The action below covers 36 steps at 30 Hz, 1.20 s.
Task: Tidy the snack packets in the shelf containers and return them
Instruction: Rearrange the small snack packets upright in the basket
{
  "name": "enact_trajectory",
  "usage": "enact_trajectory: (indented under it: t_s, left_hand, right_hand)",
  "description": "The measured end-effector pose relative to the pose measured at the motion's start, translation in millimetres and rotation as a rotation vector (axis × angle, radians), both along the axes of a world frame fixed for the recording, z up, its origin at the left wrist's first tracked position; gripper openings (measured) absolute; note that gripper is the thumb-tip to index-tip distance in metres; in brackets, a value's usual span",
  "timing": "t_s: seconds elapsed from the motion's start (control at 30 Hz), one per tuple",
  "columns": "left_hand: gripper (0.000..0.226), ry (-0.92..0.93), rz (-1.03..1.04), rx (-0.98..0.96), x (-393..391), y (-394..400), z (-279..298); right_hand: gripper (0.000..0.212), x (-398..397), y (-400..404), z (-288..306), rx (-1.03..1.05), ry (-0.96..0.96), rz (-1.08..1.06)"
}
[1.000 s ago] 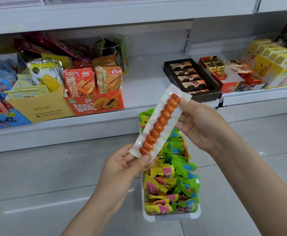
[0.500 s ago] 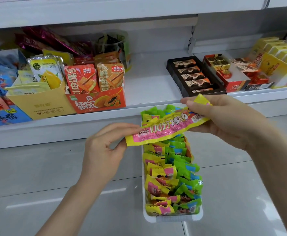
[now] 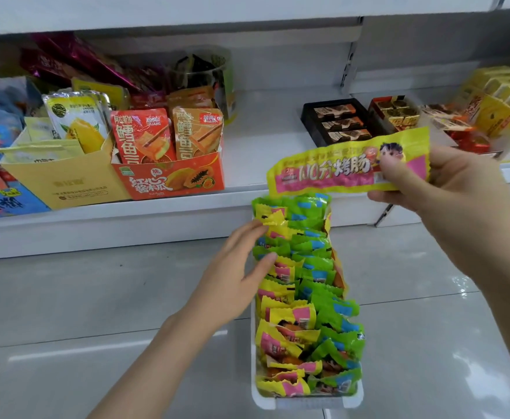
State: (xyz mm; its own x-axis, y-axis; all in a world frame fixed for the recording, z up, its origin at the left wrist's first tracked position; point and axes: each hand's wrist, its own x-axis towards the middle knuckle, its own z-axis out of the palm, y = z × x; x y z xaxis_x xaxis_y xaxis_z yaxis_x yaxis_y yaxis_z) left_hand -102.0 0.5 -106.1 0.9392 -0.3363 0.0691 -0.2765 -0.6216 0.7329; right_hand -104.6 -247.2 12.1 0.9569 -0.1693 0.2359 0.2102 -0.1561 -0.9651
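Note:
A long white container (image 3: 308,403) stands on the grey floor below the shelf, packed with two rows of sausage packets, yellow-pink (image 3: 284,328) on the left and green-blue (image 3: 335,316) on the right. My right hand (image 3: 447,189) pinches one long yellow-pink sausage packet (image 3: 338,170) by its right end and holds it level above the container's far end. My left hand (image 3: 235,273) reaches in with straight fingers, its fingertips touching the yellow packets in the left row near the far end.
The white shelf (image 3: 262,140) runs behind the container. On it stand a yellow carton (image 3: 66,182) and an orange-red carton (image 3: 172,179) of pouches at left, a black chocolate tray (image 3: 338,122) and yellow boxes (image 3: 504,101) at right. An upper shelf board (image 3: 217,10) overhangs.
My left hand let go of the long packet's left end and dropped to the left row of packets. My right hand now holds the packet alone, printed side up and further right.

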Motion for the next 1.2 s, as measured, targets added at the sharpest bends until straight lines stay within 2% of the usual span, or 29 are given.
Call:
enact_trajectory:
  t_s: [0.17,0.4,0.53,0.67,0.73,0.9,1.03,1.1,1.2]
  left_hand:
    - [0.059,0.008,-0.02,0.068,11.3,0.0,4.4]
    - [0.029,-0.018,0.011,-0.048,-0.4,6.5,7.3]
    - [0.025,-0.032,-0.023,-0.055,-8.8,11.5,4.8]
    - [0.026,-0.062,0.006,-0.067,-16.5,12.9,2.4]
    - [0.027,-0.056,0.027,-0.083,-18.3,12.1,2.1]
    - [0.029,-0.053,0.022,-0.096,-17.9,9.6,2.5]
    - [0.028,-0.041,0.032,-0.105,-17.5,9.5,0.3]
    - [0.027,-0.037,0.032,-0.135,-17.7,10.5,-1.4]
    - [0.027,-0.017,0.03,-0.206,-17.9,13.3,-4.8]
  right_hand:
    - [0.01,-1.0,7.1,-0.7,-0.173,-0.019,0.068]
    - [0.008,-1.6,13.7,-2.5,-0.507,0.016,0.079]
    - [0.014,-0.7,20.4,-3.4,-0.677,0.017,0.093]
    - [0.011,2.9,32.1,7.2,-0.849,-0.057,0.094]
    - [0.018,4.5,36.1,13.6,-0.899,-0.072,0.114]
    - [0.019,10.3,54.8,1.0,-0.975,0.007,0.188]
    - [0.027,22.4,87.6,-38.1,-1.161,0.203,0.366]
    - [0.024,24.4,90.2,-47.2,-1.17,0.21,0.359]
    - [0.027,28.5,78.7,-45.2,-1.017,0.178,0.198]
